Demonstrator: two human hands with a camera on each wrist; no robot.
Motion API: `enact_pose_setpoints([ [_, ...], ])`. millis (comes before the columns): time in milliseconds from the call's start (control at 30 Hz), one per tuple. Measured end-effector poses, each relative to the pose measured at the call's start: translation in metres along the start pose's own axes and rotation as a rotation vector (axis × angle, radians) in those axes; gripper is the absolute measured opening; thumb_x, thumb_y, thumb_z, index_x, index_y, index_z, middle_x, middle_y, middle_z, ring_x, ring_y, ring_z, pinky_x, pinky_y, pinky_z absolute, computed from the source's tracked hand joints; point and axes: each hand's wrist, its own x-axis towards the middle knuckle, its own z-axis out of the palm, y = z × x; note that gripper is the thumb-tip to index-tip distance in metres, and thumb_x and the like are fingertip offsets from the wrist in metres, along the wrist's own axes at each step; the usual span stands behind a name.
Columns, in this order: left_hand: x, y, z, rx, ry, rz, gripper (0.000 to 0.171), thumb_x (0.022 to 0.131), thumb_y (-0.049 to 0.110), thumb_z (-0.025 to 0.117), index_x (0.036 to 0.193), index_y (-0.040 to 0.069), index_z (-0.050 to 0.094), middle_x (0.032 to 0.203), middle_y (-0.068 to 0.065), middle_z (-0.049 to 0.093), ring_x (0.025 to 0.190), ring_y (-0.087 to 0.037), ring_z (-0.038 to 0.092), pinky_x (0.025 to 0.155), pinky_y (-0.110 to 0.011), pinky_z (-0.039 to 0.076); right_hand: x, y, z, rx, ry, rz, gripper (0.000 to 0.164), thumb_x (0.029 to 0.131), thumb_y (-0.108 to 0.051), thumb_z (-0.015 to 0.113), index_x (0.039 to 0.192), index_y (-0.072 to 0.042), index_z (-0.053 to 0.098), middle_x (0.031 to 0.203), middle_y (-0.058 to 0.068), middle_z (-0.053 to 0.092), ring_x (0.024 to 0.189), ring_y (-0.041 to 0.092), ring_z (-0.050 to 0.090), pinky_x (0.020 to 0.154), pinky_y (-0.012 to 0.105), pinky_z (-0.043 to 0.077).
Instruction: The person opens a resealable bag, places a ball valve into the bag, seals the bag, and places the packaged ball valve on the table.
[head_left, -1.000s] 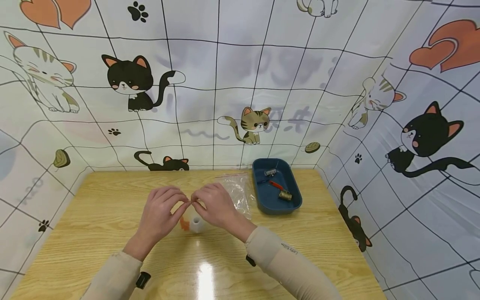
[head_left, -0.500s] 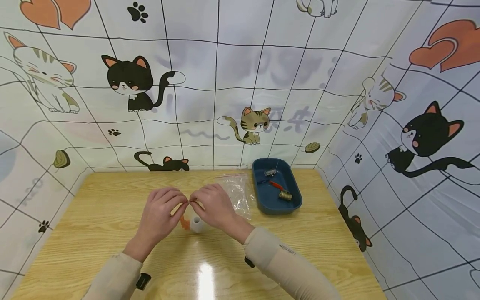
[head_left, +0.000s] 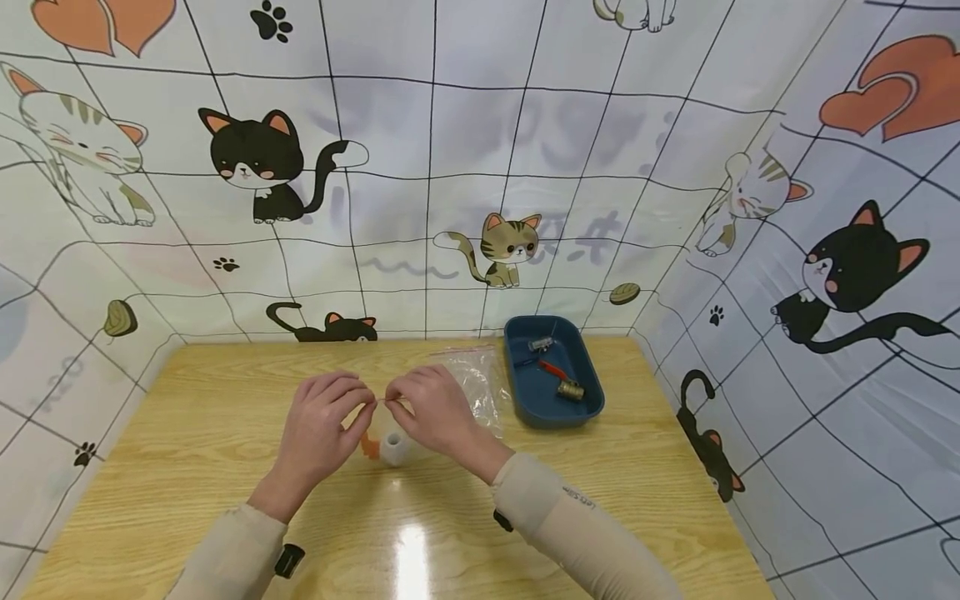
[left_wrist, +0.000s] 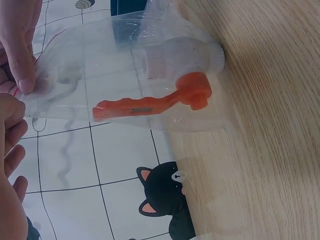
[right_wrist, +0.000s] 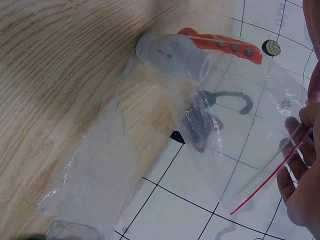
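Note:
A clear zip bag [right_wrist: 240,150] with a red seal line hangs between both hands over the wooden table. Inside it lies a white plastic ball valve [left_wrist: 177,57] with an orange lever handle [left_wrist: 135,106]. My left hand [head_left: 322,417] pinches the bag's top edge at one side, thumb against fingers. Close beside it, my right hand [head_left: 431,408] pinches the same edge, with a small gap between the two sets of fingertips. In the head view the bag itself barely shows, and the valve appears below the hands.
Another clear zip bag [head_left: 476,387] lies flat behind the right hand. Right of it stands a blue plastic tray [head_left: 517,404] holding several small parts, among them a brass fitting [head_left: 571,391] and a red handle [head_left: 552,370]. Cat-printed sheeting encloses the table [head_left: 225,375] at the back and sides.
My right fingertips have shifted slightly right over the last half second, widening the gap to the left fingertips along the bag's edge. The left hand and the valve stay almost where they were.

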Motion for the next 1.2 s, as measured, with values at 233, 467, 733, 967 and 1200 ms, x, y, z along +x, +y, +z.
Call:
enact_pose_setpoints([
  [233, 0.0, 0.002, 0.004, -0.02, -0.023, -0.045, 0.006, 0.081, 0.016, 0.073, 0.083, 0.013, 0.068, 0.093, -0.004, 0.07, 0.101, -0.029, 0.061, 0.089, -0.049, 0.044, -0.002, 0.002, 0.001, -0.014, -0.009, -0.012, 0.006, 0.093, -0.029, 0.065, 0.089, -0.027, 0.069, 0.087, -0.017, 0.071, 0.088, 0.004, 0.064, 0.093, 0.027, 0.048],
  [467, 0.002, 0.005, 0.006, -0.006, -0.044, -0.043, 0.009, 0.08, 0.016, 0.076, 0.086, 0.014, 0.07, 0.092, -0.001, 0.071, 0.103, -0.026, 0.062, 0.089, -0.049, 0.044, -0.003, 0.002, 0.0, -0.006, -0.022, 0.007, 0.008, 0.093, -0.032, 0.064, 0.092, -0.026, 0.07, 0.089, -0.016, 0.072, 0.091, 0.005, 0.065, 0.093, 0.029, 0.049],
  [733, 0.001, 0.004, 0.008, -0.026, -0.034, -0.059, 0.004, 0.081, 0.013, 0.07, 0.083, 0.014, 0.067, 0.092, -0.002, 0.07, 0.101, -0.027, 0.062, 0.089, -0.048, 0.044, -0.007, 0.007, 0.0, 0.016, -0.037, 0.03, 0.007, 0.093, -0.029, 0.064, 0.09, -0.026, 0.069, 0.088, -0.015, 0.072, 0.09, 0.006, 0.064, 0.091, 0.03, 0.05],
  [967, 0.0, 0.004, 0.013, -0.015, -0.064, -0.037, 0.009, 0.08, 0.018, 0.076, 0.085, 0.016, 0.069, 0.093, -0.001, 0.07, 0.103, -0.025, 0.062, 0.091, -0.048, 0.045, -0.007, 0.005, -0.003, 0.029, -0.032, 0.021, 0.006, 0.092, -0.03, 0.066, 0.091, -0.025, 0.07, 0.088, -0.015, 0.072, 0.091, 0.006, 0.065, 0.09, 0.03, 0.051],
  [1200, 0.0, 0.007, 0.015, -0.027, -0.05, -0.017, 0.008, 0.08, 0.015, 0.076, 0.084, 0.015, 0.07, 0.092, -0.001, 0.071, 0.102, -0.024, 0.062, 0.092, -0.047, 0.044, -0.007, 0.005, -0.004, 0.061, -0.047, 0.037, 0.007, 0.092, -0.03, 0.066, 0.091, -0.024, 0.07, 0.087, -0.014, 0.072, 0.088, 0.005, 0.064, 0.091, 0.03, 0.051],
])
